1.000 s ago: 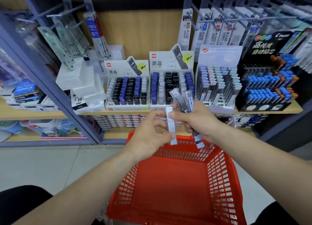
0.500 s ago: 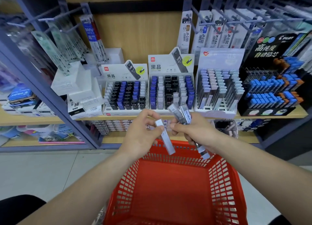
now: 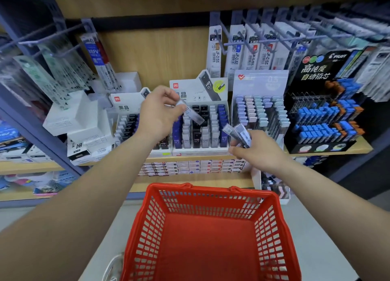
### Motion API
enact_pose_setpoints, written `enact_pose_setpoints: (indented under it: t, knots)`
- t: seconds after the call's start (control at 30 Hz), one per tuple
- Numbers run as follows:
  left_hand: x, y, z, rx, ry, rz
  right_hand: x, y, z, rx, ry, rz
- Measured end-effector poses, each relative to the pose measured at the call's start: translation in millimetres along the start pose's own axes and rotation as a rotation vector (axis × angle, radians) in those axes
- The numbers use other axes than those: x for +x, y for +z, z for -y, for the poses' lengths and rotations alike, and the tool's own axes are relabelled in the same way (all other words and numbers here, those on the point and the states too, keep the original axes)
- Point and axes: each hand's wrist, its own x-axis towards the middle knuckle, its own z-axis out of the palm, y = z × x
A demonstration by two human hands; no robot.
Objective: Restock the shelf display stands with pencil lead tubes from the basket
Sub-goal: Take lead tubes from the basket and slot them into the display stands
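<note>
Two hands holding lead tubes above a red basket, facing the display stands.
The red basket (image 3: 211,191) sits nearest, below both forearms. Beyond it, the right hand (image 3: 257,154) has its grip curled round a small bunch of lead tubes (image 3: 238,135), low by the wooden shelf (image 3: 358,146) edge. Higher up, the left hand (image 3: 157,116) pinches a single clear tube (image 3: 191,114), tilted, in front of the display stand (image 3: 213,130) rows.
</note>
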Motion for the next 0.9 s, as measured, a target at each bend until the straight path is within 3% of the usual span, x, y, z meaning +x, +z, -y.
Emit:
enact_pose_setpoints:
  t: [0.53, 0.9]
  knots:
    - [40, 53, 31, 0.372, 0.143, 0.375, 31, 1, -30, -0.068, 0.018, -0.045]
    - [42, 48, 40, 0.419, 0.154, 0.359, 31, 0, -26, -0.129, 0.036, -0.009]
